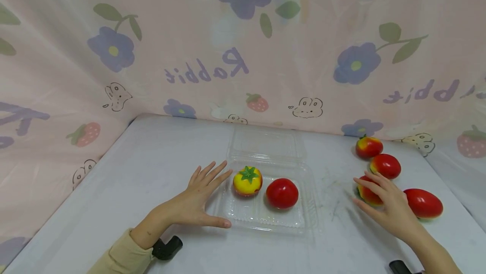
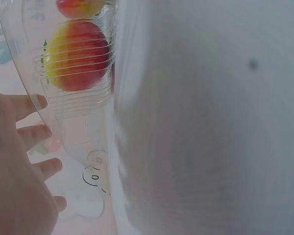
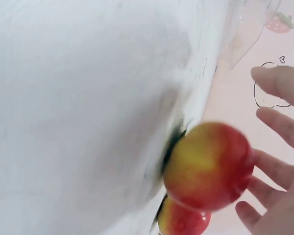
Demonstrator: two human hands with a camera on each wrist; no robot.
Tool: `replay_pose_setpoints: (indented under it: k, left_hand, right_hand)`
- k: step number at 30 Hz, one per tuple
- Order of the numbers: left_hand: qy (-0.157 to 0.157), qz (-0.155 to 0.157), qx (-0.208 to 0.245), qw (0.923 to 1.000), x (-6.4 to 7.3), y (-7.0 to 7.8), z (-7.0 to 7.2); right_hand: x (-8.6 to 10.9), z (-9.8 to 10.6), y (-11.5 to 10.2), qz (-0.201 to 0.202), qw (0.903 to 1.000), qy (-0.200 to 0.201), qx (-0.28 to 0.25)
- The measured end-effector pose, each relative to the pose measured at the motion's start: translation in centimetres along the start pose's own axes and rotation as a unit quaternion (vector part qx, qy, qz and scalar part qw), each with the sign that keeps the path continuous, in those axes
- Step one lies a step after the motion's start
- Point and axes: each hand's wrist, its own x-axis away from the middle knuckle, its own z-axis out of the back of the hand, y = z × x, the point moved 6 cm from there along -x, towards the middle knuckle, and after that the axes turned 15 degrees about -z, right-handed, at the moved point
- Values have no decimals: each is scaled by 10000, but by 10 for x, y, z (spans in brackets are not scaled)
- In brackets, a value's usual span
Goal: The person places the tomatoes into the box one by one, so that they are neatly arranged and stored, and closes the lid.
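Note:
An opened clear plastic clamshell box holds two toy tomatoes. One is a yellow tomato with a green star-shaped calyx on top; beside it lies a red tomato. My left hand is spread at the box's left side, its fingertips right at the rim in the left wrist view. On the right, my right hand hovers with parted fingers over a red-and-yellow tomato, partly hiding it. The right wrist view shows that tomato beside loosely extended fingers.
Behind the right hand sit two more tomatoes, a red-yellow one and a redder one. A long red tomato lies to its right. The box lid lies back toward the printed curtain behind the white table.

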Motion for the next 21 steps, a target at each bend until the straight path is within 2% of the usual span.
replay_pose_setpoints:
  k: [17,21]
  left_hand:
    - [-20,-14,6,10000,0,0,0]
    - [-14,-29,82,10000,0,0,0]
  right_hand:
    - [-2,-4,21,-600,9955,-605,405]
    - [-3,-4,24,-641,9953,-598,413]
